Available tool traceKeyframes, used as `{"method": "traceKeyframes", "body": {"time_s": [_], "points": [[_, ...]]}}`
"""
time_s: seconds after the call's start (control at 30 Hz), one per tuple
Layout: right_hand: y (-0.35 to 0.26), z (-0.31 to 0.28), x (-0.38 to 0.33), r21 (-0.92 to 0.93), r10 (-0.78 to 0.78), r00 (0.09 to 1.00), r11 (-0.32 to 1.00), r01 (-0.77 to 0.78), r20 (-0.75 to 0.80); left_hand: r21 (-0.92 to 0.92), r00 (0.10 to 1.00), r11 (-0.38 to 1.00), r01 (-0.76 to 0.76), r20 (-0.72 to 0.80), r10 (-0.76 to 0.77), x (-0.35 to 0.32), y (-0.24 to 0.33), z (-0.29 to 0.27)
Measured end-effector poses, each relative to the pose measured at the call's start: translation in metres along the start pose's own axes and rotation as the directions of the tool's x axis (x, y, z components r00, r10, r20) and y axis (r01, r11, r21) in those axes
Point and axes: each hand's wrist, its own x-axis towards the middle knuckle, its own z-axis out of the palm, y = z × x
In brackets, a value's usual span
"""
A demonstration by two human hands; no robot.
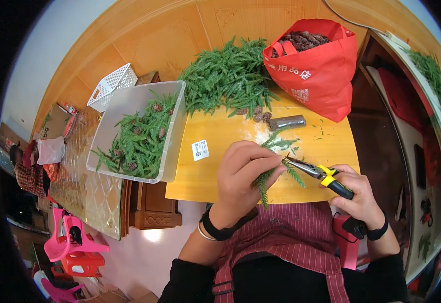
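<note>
In my left hand (248, 169), thumb and fingers pinch a green artificial pine sprig (293, 174), its needles sticking out on both sides of the fingers. My right hand (354, 192) is wrapped round long-nose pliers (326, 179) with black and yellow handles. The pliers' jaws reach the sprig's stem right beside my left fingertips; whether they are clamped on it I cannot tell. Just beyond my hands lies a dark wire bundle or roll in clear wrap (287, 122). Several brown pine cones (258, 113) sit next to it, with pale crumbs and green bits scattered around.
A heap of green pine sprigs (225, 76) covers the table's far side. At the far right stands a red bag (314, 76) full of pine cones. To the left is a translucent bin (177, 126) holding sprigs with cones. A white label (200, 150) lies on the yellow table (200, 184).
</note>
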Motion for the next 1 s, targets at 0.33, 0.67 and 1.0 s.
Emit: {"method": "traceKeyframes", "body": {"time_s": [0.33,0.67,1.0], "points": [[-0.007,-0.002,0.005,0.041,0.034,0.999,0.999,-0.034,0.019,-0.194,0.988,0.97,0.147,0.074,-0.135,0.0,0.001,-0.003],[-0.008,-0.002,0.008,0.033,-0.006,1.0,0.999,0.007,-0.029,-0.295,0.979,0.936,0.195,0.12,-0.166,-0.002,-0.003,-0.004],[0.005,-0.009,0.005,-0.018,-0.095,0.995,0.995,0.095,0.002,-0.457,0.952,0.838,0.298,0.203,-0.228,-0.007,-0.011,-0.002]]}}
